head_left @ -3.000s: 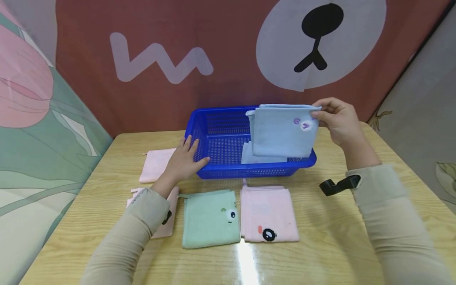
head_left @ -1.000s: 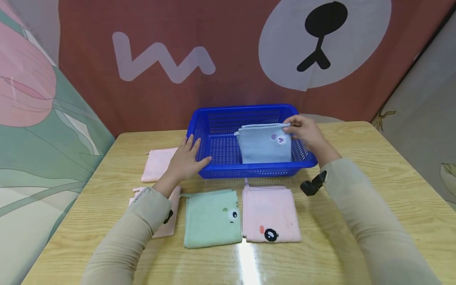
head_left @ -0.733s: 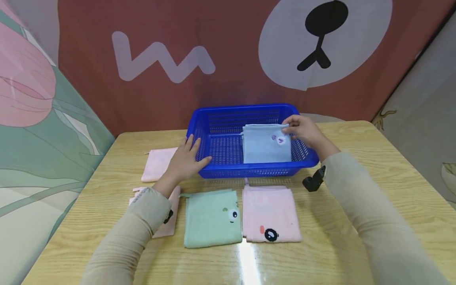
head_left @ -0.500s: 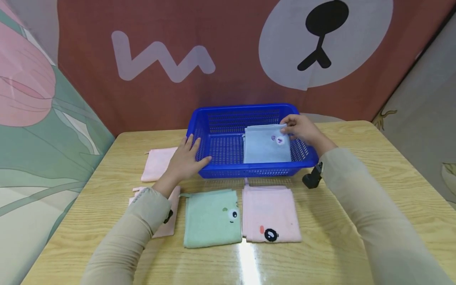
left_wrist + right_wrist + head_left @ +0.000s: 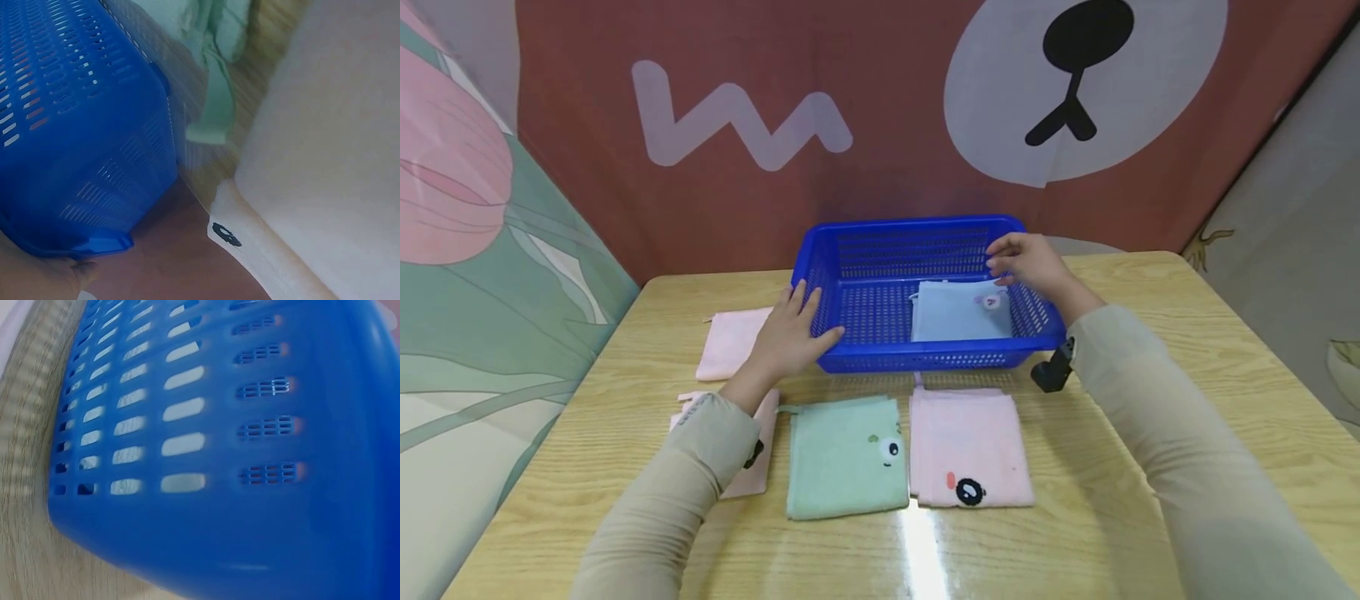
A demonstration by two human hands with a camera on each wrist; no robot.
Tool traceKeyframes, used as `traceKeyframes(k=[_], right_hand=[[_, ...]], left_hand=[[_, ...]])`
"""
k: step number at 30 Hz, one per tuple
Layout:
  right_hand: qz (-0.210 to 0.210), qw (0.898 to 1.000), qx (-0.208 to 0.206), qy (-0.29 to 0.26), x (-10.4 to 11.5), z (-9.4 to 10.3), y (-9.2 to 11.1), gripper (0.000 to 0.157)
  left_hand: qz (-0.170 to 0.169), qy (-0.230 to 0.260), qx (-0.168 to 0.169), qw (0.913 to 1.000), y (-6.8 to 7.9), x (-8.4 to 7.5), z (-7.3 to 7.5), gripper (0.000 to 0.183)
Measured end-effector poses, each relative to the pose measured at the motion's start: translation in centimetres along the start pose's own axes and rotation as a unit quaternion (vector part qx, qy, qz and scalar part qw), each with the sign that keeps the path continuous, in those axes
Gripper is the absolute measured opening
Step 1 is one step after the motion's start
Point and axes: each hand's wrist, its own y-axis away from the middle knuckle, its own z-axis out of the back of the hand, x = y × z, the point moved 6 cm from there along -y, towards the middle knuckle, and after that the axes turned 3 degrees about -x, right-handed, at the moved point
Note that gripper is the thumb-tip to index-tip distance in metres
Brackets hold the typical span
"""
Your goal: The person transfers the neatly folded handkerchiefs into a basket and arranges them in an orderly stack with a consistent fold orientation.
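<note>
A blue plastic basket (image 5: 917, 354) sits at the back of the table; its perforated sides fill much of both wrist views. My left hand (image 5: 786, 337) rests on its left rim with fingers spread. On the right of the basket floor lies a folded light blue towel (image 5: 955, 312), a small purple and white embroidered face at its upper right corner. My right hand (image 5: 1030, 265) hovers over the basket's right end, fingers loosely bent, just above that corner, holding nothing. Whether another light blue towel lies underneath is hidden.
In front of the basket lie a folded green towel (image 5: 842, 467) and a pink towel (image 5: 962, 433) with an embroidered eye. Two more pink items, a folded cloth (image 5: 730, 346) and a towel (image 5: 769, 425), are partly covered by my left arm. A fabric-covered wall (image 5: 737, 208) stands behind.
My right hand has brought the light blue towel leftward and down into the basket, then let it go; the towel now lies flatter. My left hand has stayed on the rim.
</note>
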Motion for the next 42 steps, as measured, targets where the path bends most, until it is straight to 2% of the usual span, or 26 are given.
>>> traceKeyframes(k=[16, 26, 36, 42], right_hand=[[-0.015, 0.997, 0.007, -0.073, 0.2, 0.3, 0.7, 0.028], [-0.002, 0.994, 0.015, -0.106, 0.3, 0.7, 1.5, 0.029], [0.004, 0.991, 0.023, -0.129, 0.6, 1.0, 2.8, 0.025], [0.017, 0.986, 0.02, -0.162, 0.7, 1.2, 3.3, 0.019]], left_hand=[[0.0, 0.002, -0.006, 1.0, -0.1, 0.1, 0.0, 0.076], [-0.001, -0.003, -0.005, 1.0, -0.2, 0.4, -0.3, 0.077], [-0.004, 0.001, -0.004, 1.0, -0.1, 0.3, -0.4, 0.077], [0.0, 0.0, -0.001, 1.0, -0.1, 0.3, -0.3, 0.077]])
